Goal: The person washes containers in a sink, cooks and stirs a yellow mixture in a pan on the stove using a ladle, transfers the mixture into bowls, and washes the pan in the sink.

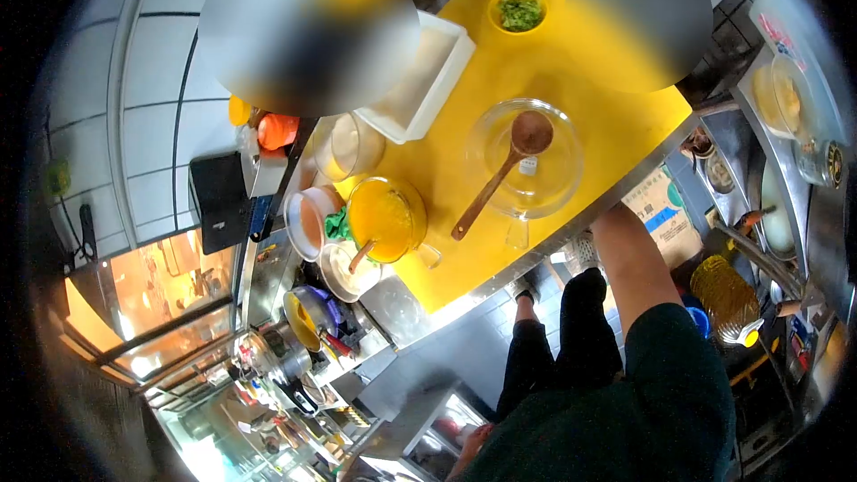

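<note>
My right forearm (634, 254) reaches toward the front edge of the yellow-topped table. Its hand (611, 216) is mostly hidden at that edge, so its fingers do not show. Low in the view, a small part of my left arm or hand (473, 448) shows beside my dark shirt, its fingers not clear. On the table a brown wooden ladle (513, 170) lies across a clear glass bowl with a handle (571, 170). To the left, a glass jug of orange-yellow liquid (386, 214) has a wooden handle (361, 256) sticking out.
A yellow bowl of chopped greens (520, 13) and a white tray (437, 80) stand on the yellow table (616, 125). Several clear containers (348, 147) crowd its left side. A cardboard box (665, 219) and a large oil bottle (725, 295) stand below, right. Two ovals are blurred.
</note>
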Available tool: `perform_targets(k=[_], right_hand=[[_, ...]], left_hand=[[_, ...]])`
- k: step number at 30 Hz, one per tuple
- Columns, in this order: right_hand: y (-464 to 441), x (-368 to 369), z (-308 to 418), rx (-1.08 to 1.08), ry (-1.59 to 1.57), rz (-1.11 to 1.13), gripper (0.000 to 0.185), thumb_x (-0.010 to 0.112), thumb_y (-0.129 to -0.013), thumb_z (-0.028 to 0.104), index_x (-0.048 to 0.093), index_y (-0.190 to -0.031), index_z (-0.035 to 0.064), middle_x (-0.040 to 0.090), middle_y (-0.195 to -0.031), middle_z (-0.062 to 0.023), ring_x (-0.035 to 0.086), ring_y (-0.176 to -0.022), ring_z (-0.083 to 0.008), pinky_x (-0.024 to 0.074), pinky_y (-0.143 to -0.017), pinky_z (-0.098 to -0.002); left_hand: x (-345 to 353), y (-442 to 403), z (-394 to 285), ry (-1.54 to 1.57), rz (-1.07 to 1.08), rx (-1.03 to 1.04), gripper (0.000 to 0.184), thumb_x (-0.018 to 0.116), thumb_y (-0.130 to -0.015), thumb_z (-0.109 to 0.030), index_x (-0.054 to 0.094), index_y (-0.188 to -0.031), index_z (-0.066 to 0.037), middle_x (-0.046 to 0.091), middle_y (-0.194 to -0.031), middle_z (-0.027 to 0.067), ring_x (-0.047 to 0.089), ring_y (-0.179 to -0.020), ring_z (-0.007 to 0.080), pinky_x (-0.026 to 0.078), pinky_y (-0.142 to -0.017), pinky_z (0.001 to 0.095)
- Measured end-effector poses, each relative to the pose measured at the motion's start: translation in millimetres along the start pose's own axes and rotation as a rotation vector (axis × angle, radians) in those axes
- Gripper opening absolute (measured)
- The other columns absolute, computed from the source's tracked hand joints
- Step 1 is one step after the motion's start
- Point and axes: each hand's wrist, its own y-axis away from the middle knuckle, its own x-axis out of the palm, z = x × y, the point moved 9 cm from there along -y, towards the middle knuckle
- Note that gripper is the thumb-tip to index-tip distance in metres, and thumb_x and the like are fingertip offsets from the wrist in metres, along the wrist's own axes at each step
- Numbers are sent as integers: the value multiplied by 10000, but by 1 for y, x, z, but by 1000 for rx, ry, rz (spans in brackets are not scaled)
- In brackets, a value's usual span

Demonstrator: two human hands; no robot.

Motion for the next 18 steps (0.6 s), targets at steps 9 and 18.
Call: perform_targets(k=[9, 18], right_hand=[[43, -10, -20, -158, 305, 2, 239, 670, -798, 134, 644, -997, 5, 670, -917, -168, 635, -884, -349, 535, -767, -424], [216, -48, -127, -180, -90, 50, 188, 638, -946, 205, 575, -900, 33, 520, -692, -80, 481, -510, -233, 441, -454, -393]], left_hand=[[28, -3, -3, -173, -8, -151, 375, 589, -970, -214, 579, -1329, -104, 677, -1120, 145, 665, -1016, 278, 526, -862, 372], [59, 30, -21, 250, -161, -413, 393, 523, -995, -349, 614, -1306, -127, 687, -1106, 97, 679, -871, 240, 562, -772, 396]])
